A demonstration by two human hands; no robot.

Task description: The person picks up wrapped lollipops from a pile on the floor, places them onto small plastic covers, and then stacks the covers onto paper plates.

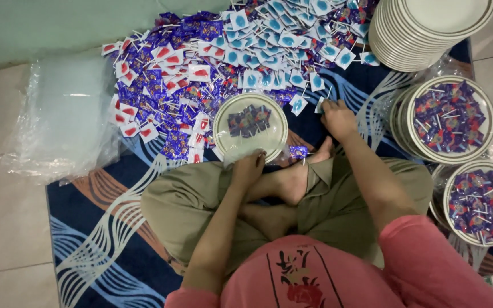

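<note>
A pale tiled floor [7, 228] is covered in the middle by a dark blue mat [104, 228] with wavy white lines, on which a person is seated cross-legged.

The left hand [247, 168] is closed on the near rim of a white plate [250, 126], which sits inside a clear plastic bag and carries a few purple-wrapped lollipops. The right hand [338, 118] is pinched on a small blue-and-white wrapped lollipop [320, 104] at the edge of the heap. One purple lollipop [298, 152] lies loose on the mat between the plate and the bare feet.

Judged from this hold, the plate could tip if lifted by one rim alone, and its sweets could slide into the bag or onto the mat.

Beyond the hands a large heap of lollipops [212, 63] is spread: square wrappers with red spots to the left, purple in the middle, blue spots toward the top. To the right stand two filled plates [449, 120] under clear film, and above them a stack of empty plates [429, 28]. A pile of clear bags [64, 114] lies at the left.
</note>
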